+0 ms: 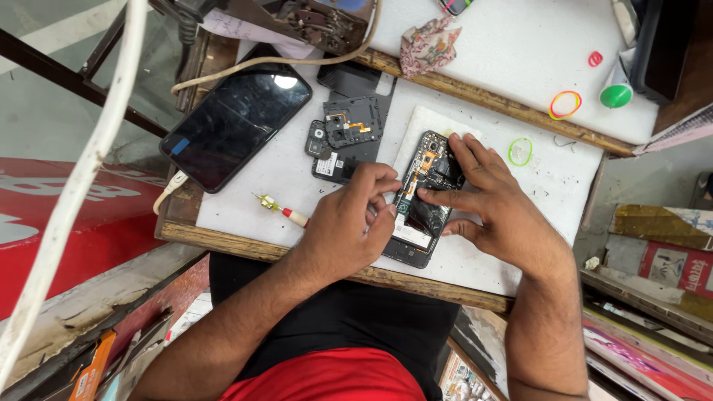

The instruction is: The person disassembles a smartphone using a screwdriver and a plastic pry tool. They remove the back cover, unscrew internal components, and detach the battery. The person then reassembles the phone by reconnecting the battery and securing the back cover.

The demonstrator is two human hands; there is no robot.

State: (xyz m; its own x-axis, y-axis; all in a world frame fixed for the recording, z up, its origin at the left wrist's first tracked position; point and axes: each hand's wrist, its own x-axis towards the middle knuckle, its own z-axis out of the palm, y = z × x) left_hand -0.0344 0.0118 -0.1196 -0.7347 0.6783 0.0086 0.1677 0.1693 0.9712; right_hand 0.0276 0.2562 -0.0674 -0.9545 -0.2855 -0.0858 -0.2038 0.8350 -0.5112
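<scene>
Both hands work on an opened phone (425, 200) lying face down near the front edge of the desk (252, 186). His left hand (349, 223) curls over the phone's lower left side, fingertips pinched together against its inner parts, though what they pinch I cannot tell. His right hand (490, 204) lies spread across the phone's right side, fingers pressing it flat. Just left of the phone sit a removed black cover plate (349, 137) and a small screwdriver (282, 210). Farther left rests a whole phone with a dark screen (236, 122). Coloured rubber bands (521, 151) lie to the right.
</scene>
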